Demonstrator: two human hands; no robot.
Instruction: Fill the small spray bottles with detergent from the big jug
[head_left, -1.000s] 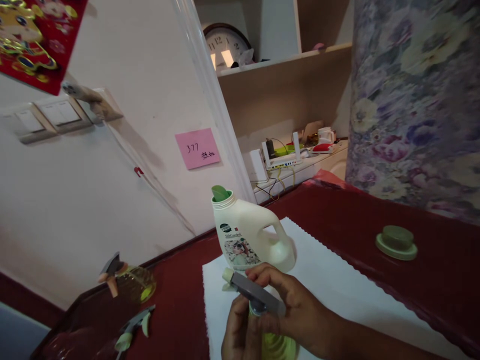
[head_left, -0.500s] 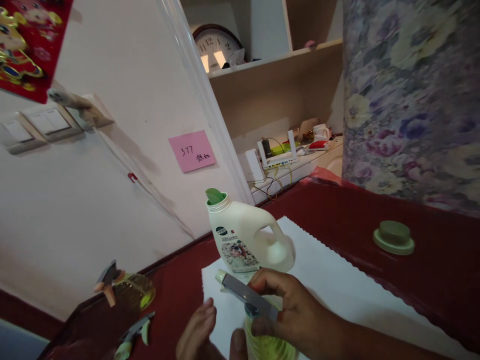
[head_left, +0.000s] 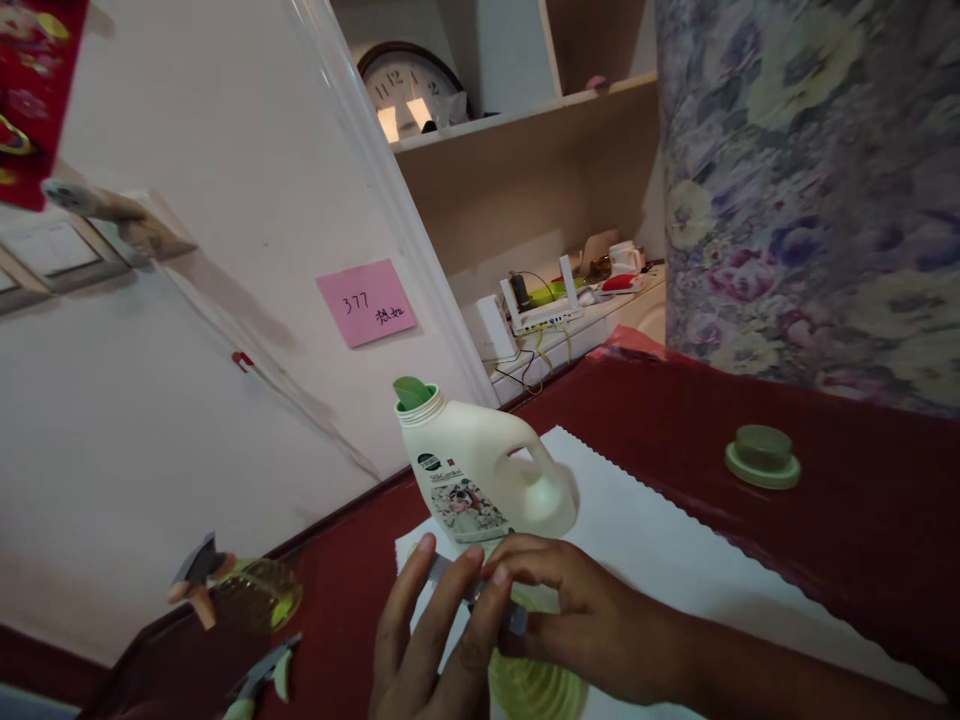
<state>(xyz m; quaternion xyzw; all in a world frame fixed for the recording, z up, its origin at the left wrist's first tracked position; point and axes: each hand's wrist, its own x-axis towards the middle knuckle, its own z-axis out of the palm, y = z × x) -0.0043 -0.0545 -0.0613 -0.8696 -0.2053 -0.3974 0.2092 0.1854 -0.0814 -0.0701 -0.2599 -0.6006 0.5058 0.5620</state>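
Observation:
My right hand grips the grey trigger head of a green spray bottle that stands on a white cloth. My left hand has its fingers laid over the front of the same grey spray head, next to my right fingers. Just behind the hands stands a cream detergent jug with a handle and an open green spout. Its green cap lies apart on the red table to the right.
A second spray bottle with yellow liquid and a loose trigger head lie at the left on the red surface. A pink note hangs on the white wall. A floral-covered object stands at the right.
My left hand rose from below the bottle and closed its fingers onto the spray head. The view shifted so everything slid left.

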